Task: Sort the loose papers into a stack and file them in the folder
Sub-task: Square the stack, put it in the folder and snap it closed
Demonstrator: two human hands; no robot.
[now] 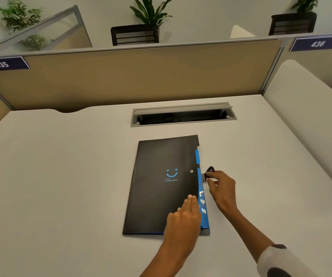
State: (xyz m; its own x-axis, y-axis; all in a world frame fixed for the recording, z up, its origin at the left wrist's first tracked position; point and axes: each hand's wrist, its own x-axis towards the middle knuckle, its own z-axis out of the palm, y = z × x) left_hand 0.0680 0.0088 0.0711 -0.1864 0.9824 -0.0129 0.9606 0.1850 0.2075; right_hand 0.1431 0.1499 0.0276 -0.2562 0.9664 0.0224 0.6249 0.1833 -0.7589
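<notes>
A black folder [159, 186] with a blue smiley print lies flat and closed on the pale desk [61, 176], its blue inner edge [202, 196] showing along the right side. A small silver snap stud [191, 171] sits on the cover. My left hand [183, 218] rests flat, fingers together, on the folder's lower right corner. My right hand [220, 186] pinches the black snap tab [209, 171] that sticks out from the folder's right edge. No loose papers are in view.
A grey cable tray [183, 114] with its lid up is set into the desk behind the folder. A tan partition [131, 76] closes the back. A cream divider [305, 116] rises at the right.
</notes>
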